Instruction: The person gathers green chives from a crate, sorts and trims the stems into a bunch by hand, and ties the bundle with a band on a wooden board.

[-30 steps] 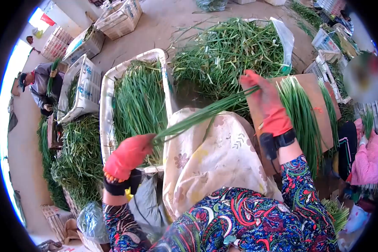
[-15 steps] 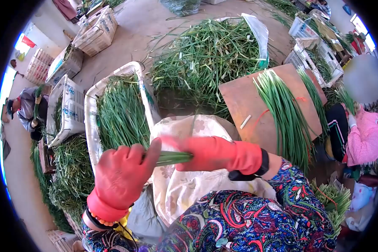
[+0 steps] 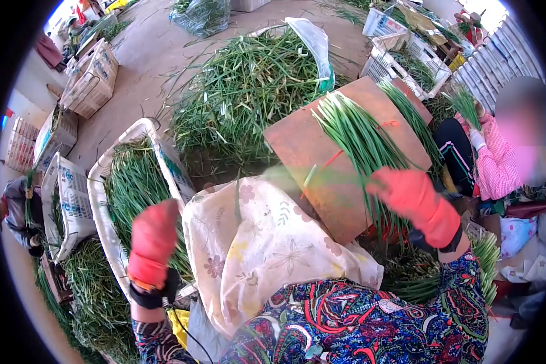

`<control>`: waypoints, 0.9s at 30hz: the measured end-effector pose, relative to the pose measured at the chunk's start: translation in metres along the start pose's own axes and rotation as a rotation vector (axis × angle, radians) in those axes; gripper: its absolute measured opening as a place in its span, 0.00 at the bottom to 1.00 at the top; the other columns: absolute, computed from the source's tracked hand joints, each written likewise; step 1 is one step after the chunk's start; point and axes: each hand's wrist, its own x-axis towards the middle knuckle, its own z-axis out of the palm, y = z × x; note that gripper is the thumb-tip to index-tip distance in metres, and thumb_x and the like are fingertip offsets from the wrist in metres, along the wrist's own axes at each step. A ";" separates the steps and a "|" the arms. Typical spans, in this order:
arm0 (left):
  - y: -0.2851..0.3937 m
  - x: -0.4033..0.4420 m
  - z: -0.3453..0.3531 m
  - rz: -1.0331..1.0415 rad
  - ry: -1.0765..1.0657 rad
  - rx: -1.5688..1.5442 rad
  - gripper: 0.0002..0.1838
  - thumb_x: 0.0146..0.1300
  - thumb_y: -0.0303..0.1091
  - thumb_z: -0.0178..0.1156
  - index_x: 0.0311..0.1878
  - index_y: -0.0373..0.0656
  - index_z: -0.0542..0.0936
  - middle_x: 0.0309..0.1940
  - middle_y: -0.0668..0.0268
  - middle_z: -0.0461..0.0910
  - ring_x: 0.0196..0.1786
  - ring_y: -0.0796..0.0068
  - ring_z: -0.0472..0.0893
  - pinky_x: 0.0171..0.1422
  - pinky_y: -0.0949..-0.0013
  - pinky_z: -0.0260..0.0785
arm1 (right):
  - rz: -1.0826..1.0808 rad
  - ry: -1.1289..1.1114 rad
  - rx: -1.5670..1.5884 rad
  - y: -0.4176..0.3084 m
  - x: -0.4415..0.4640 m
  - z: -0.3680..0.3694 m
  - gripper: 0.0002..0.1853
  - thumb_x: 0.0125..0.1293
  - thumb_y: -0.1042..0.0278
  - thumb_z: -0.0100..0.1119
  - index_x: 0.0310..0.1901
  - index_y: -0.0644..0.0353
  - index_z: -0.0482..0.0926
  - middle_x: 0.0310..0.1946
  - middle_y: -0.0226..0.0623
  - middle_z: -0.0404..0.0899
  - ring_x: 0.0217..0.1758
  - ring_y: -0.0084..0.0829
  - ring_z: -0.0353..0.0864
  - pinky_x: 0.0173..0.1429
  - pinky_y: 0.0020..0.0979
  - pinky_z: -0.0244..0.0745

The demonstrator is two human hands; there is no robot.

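Observation:
My right hand point(image 3: 415, 197), in a red rubber glove, is closed at the lower edge of the brown board point(image 3: 288, 142). A motion-smeared bunch of green chives point(image 3: 333, 185) stretches left from it. A bundle of chives point(image 3: 361, 130) with pale ends lies on the board, a red tie beside it. My left hand point(image 3: 155, 236), also red-gloved, is over the near right side of a white crate point(image 3: 97, 197) full of chives point(image 3: 133, 182). Its fingers are blurred and point away from me. A flowered cloth point(image 3: 273, 242) covers my lap.
Beyond the board rises a big heap of loose green leaves point(image 3: 249, 91) with a plastic sheet point(image 3: 312, 45). More white crates point(image 3: 70, 197) stand at left. A person in a pink checked top point(image 3: 497, 161) sits at right, holding chives point(image 3: 465, 106). Another person point(image 3: 15, 203) is at far left.
My hands were together over my lap with a small green bunch between them. They have parted: the left to the crate, the right to the board with green stalks. The view has shifted right.

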 end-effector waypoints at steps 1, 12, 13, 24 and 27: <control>-0.021 -0.010 0.003 -0.177 -0.047 -0.008 0.07 0.51 0.25 0.51 0.35 0.45 0.74 0.26 0.63 0.77 0.31 0.60 0.77 0.33 0.62 0.70 | 0.237 0.022 0.047 0.023 0.002 0.009 0.13 0.61 0.54 0.49 0.39 0.53 0.73 0.24 0.41 0.76 0.27 0.44 0.76 0.29 0.39 0.70; -0.008 -0.065 0.010 -0.520 -0.162 -0.151 0.08 0.60 0.31 0.47 0.40 0.44 0.73 0.28 0.61 0.77 0.34 0.59 0.77 0.36 0.61 0.69 | 0.666 0.040 -0.054 0.139 0.070 0.134 0.17 0.64 0.52 0.42 0.39 0.59 0.69 0.28 0.49 0.77 0.33 0.51 0.76 0.37 0.45 0.69; -0.009 -0.073 0.010 -0.548 -0.156 -0.170 0.08 0.61 0.32 0.47 0.40 0.44 0.74 0.27 0.61 0.77 0.34 0.59 0.77 0.36 0.61 0.68 | 0.688 0.062 -0.031 0.143 0.070 0.142 0.17 0.64 0.52 0.42 0.39 0.59 0.69 0.28 0.50 0.76 0.33 0.51 0.76 0.37 0.45 0.69; -0.017 -0.137 0.028 -0.717 -0.088 -0.313 0.11 0.62 0.34 0.46 0.44 0.44 0.75 0.27 0.60 0.78 0.33 0.60 0.77 0.37 0.62 0.68 | 0.657 0.004 0.011 0.154 0.059 0.147 0.18 0.64 0.52 0.42 0.41 0.61 0.70 0.33 0.51 0.76 0.37 0.53 0.74 0.40 0.45 0.69; -0.016 -0.148 0.033 -0.746 -0.051 -0.319 0.11 0.62 0.33 0.47 0.45 0.46 0.76 0.28 0.59 0.78 0.33 0.60 0.78 0.37 0.61 0.69 | 0.536 -0.038 -0.068 0.161 0.055 0.153 0.18 0.63 0.52 0.44 0.41 0.60 0.72 0.34 0.50 0.76 0.39 0.52 0.74 0.42 0.43 0.69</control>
